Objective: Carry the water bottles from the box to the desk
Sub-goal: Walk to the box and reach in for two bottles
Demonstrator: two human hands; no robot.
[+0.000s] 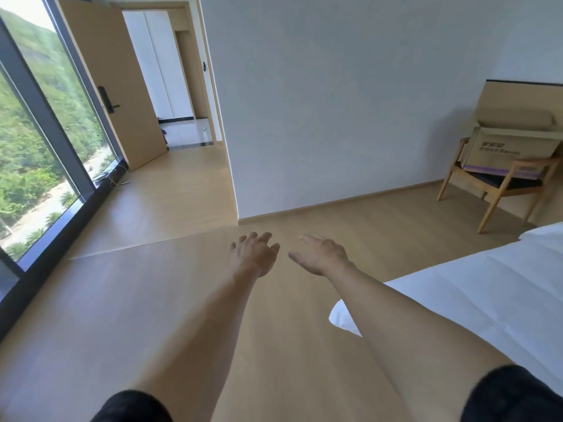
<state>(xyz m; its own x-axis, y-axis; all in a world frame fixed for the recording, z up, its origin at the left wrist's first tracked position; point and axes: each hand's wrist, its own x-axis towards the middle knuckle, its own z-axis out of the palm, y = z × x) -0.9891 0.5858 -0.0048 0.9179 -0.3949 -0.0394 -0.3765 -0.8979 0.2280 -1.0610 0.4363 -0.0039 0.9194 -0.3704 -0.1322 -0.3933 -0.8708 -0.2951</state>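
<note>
Dark sleeves (131, 406) are seen at the bottom edge of the head view, with both bare forearms stretched forward over the wood floor (122, 315). Left hand (254, 254) is held palm down, fingers loosely spread and slightly bent, nothing gripped. Right hand (323, 254) is held just beside it, apart from it, fingers relaxed and a little separated, nothing gripped.

White bed (472, 300) is seen along the right edge, its corner under the right forearm.

Cardboard box (508, 147) is placed on the seat of a wooden chair (493, 190) at the far right, against the wall (335, 102) and well apart from both hands. Box long axis runs roughly left to right; its top flaps are open and its printed side faces the camera. Bottles inside cannot be made out.

Open door (112, 86) is seen at the far left, next to a large window (36, 132).
</note>
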